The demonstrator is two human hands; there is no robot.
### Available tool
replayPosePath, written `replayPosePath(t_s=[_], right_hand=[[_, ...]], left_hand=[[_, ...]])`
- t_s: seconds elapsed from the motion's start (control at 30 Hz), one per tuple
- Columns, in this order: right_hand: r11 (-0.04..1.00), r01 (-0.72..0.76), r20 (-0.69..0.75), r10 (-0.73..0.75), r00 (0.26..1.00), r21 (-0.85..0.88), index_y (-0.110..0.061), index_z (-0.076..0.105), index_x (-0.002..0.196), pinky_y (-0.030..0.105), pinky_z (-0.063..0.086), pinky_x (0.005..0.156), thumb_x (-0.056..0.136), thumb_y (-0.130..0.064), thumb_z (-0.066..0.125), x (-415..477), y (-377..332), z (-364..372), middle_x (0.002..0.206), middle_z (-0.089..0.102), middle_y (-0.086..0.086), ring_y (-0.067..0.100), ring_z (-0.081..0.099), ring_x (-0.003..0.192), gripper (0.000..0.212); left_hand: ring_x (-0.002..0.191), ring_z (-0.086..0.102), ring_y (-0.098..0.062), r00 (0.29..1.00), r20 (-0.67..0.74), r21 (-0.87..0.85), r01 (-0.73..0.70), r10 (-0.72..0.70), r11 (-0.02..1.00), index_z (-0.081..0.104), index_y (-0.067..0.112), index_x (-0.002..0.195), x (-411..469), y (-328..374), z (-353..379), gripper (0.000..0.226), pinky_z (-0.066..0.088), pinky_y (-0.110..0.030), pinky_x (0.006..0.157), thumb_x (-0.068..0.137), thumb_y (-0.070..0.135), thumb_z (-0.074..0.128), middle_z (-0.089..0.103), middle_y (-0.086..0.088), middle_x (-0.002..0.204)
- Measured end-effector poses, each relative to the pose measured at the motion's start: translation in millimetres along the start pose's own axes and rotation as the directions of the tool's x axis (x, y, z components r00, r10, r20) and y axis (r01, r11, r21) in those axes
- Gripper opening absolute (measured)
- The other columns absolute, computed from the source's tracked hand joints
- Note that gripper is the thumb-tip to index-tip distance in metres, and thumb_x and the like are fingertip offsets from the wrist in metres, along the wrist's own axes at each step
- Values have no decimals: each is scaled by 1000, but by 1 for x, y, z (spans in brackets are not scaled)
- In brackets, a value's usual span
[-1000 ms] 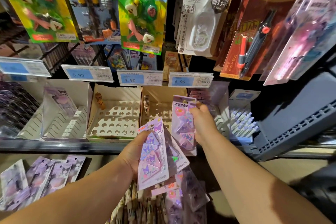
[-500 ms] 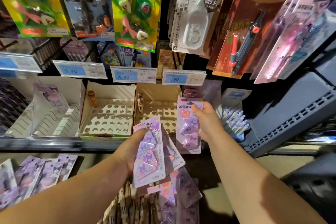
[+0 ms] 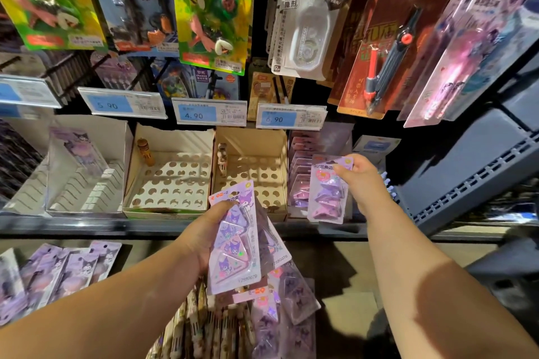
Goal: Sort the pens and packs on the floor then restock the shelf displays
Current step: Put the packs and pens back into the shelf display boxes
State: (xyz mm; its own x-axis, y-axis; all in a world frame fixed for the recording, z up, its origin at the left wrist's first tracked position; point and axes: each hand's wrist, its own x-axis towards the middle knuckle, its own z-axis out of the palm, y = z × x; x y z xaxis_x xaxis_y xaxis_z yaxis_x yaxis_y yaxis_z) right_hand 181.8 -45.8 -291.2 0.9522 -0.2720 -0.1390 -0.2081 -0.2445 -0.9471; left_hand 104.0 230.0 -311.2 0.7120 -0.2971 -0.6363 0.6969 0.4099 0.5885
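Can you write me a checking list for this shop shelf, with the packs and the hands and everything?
Surface: shelf carries two cardboard trays, holes mostly empty.
Job's things: purple pack held by a row of matching packs; fanned packs; pens below.
Clutter: loose packs on the lower shelf.
Hands: right hand pinches the purple pack; left hand grips the fanned packs.
Cables: nothing seen.
Surroundings: price tags; compass pack hanging above.

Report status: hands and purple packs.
Left hand grips fanned purple packs. Right hand pinches one pack at the shelf's matching row. Nothing seen blocking that row.
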Motion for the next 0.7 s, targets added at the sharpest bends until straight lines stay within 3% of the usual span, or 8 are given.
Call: replayPosePath(t_s=[0.1, 0.2, 0.27, 0.4, 0.47, 0.6, 0.7], right_hand=[[998, 0, 12, 0, 1000, -60, -19, 53, 79, 28, 44, 69, 94, -9, 59, 3, 1, 0, 82, 58, 3, 18, 52, 75, 19], [992, -7, 35, 12, 999, -127, -15, 54, 83, 40, 51, 88, 95, -16, 59, 4, 5, 7, 85, 59, 2, 29, 61, 85, 13], [987, -9, 59, 19, 998, -162, -12, 56, 94, 46, 49, 97, 95, -18, 60, 2, 8, 12, 92, 62, 6, 36, 64, 100, 6], [979, 6, 79, 10, 997, -206, -14, 58, 102, 28, 50, 76, 96, -14, 59, 1, 13, 16, 109, 64, 22, 38, 62, 103, 7], [976, 8, 76, 8, 997, -217, -15, 58, 100, 28, 49, 75, 96, -15, 59, 1, 16, 16, 108, 65, 20, 36, 63, 103, 5], [980, -9, 85, 27, 996, -201, -15, 58, 100, 43, 50, 96, 95, -14, 59, 2, 19, 14, 92, 62, 5, 35, 63, 105, 5], [983, -26, 91, 43, 995, -182, -20, 57, 96, 45, 49, 99, 95, -14, 60, 2, 19, 13, 90, 60, -3, 32, 63, 105, 6]], left_hand=[[54, 69, -29, 1000, -20, 8, -2, 2, 1000, 63, 5, 85, 2, 0, -2, 28, 57, -33, 47, 80, 33, 59, 70, -16, 68], [51, 68, -28, 999, -39, 1, 5, -5, 1000, 62, 5, 83, 3, 0, -3, 29, 56, -33, 45, 89, 32, 54, 69, -16, 65], [53, 68, -28, 1000, -28, 17, -4, 4, 1000, 63, 5, 84, 3, 0, -3, 28, 57, -33, 50, 77, 33, 62, 70, -16, 67], [59, 70, -30, 1000, -27, 48, 3, -2, 999, 64, 5, 90, 3, 0, -5, 37, 58, -36, 59, 63, 28, 76, 71, -17, 73], [59, 70, -30, 999, -33, 48, -4, 6, 999, 64, 5, 89, 3, 0, -6, 36, 58, -36, 58, 64, 27, 76, 71, -17, 73], [60, 70, -30, 999, -49, 46, -11, 13, 999, 64, 5, 89, 4, 0, -7, 36, 53, -39, 67, 67, 33, 65, 71, -17, 73], [59, 70, -30, 999, -53, 54, -9, 12, 999, 64, 5, 89, 4, 0, -8, 36, 52, -40, 69, 67, 34, 66, 71, -17, 73]])
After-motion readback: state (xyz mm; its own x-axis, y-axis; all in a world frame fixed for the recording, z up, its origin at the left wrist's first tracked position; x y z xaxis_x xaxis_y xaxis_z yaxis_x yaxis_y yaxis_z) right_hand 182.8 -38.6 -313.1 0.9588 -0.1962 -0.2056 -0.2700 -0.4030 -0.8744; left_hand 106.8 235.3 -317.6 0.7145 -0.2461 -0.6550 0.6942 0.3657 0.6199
